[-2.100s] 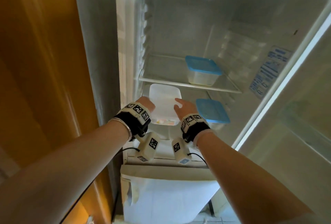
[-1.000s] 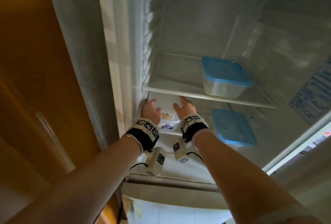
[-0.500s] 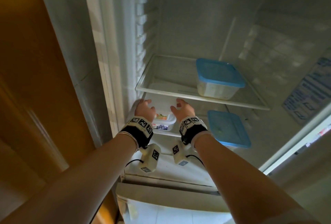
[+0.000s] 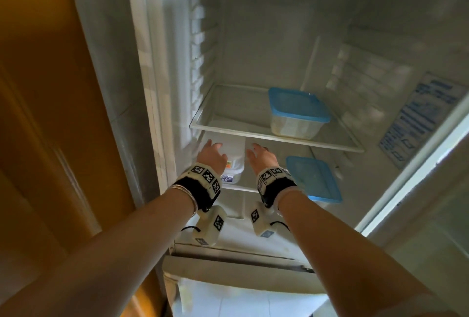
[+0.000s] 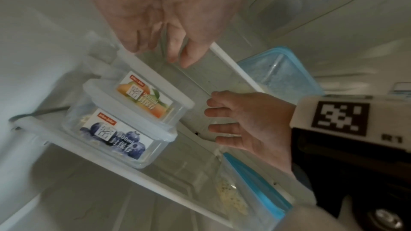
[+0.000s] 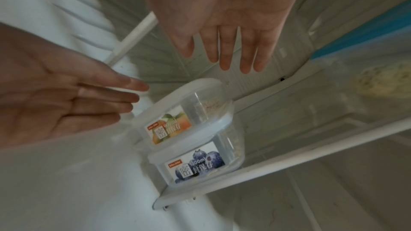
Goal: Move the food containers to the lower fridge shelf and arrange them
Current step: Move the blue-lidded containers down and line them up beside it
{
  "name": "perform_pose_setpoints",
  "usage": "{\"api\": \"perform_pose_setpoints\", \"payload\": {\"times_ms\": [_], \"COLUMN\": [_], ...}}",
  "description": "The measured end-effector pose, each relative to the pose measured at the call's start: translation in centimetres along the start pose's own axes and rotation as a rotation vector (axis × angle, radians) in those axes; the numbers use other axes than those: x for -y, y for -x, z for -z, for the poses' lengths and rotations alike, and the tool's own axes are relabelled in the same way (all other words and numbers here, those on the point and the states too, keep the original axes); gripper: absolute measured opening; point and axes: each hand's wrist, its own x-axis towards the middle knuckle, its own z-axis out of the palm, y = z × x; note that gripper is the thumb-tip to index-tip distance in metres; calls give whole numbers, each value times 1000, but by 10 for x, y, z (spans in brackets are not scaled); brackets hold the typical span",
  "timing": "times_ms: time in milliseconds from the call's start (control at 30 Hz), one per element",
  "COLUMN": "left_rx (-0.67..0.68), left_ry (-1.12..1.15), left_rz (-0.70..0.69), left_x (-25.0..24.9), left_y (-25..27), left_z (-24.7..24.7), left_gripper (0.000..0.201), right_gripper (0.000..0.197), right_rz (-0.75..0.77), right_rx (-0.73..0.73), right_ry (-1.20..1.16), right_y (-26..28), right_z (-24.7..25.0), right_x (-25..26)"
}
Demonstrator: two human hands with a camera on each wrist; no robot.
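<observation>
The top box (image 5: pixel 142 101), with oranges on its label, says "900ml". The box under it (image 5: pixel 120 140), with blueberries, says "1800ml". A blue sticker (image 4: pixel 418 116) at 3 o'clock is too blurry to read.

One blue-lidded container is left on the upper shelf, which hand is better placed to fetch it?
Right, probably. The blue-lidded container sits at the right of the upper shelf, nearer the right hand. That hand is open and empty; the left hand, also empty, is by the stacked clear containers at the left wall.

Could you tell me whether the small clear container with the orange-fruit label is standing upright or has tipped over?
Upright. The small clear container with the orange-fruit label sits level on the larger blueberry-labelled clear container, its white lid on top.
</observation>
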Motion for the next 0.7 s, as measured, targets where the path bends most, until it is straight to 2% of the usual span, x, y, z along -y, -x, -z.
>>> {"api": "perform_pose_setpoints", "payload": {"times_ms": [167, 300, 467, 600, 700], "left_rx": [116, 157, 122, 93, 18], "left_ry": [-29, -74, -75, 21, 151], "left_rz": [-126, -200, -318, -363, -335], "left_x": [-18, -33, -60, -86, -100], "left_y": [21, 40, 53, 52, 43], "left_z": [8, 17, 31, 43, 46], "left_gripper": [54, 52, 44, 38, 33], "right_gripper": [42, 40, 43, 38, 39], "right_rz": [-8, -50, -37, -5, 25], "right_rx": [-42, -95, -180, -288, -391], "right_ry": [89, 88, 180, 257, 263], "right_y": [30, 56, 78, 85, 82], "right_z": [20, 34, 55, 80, 103], "right_x": [5, 10, 12, 7, 9]}}
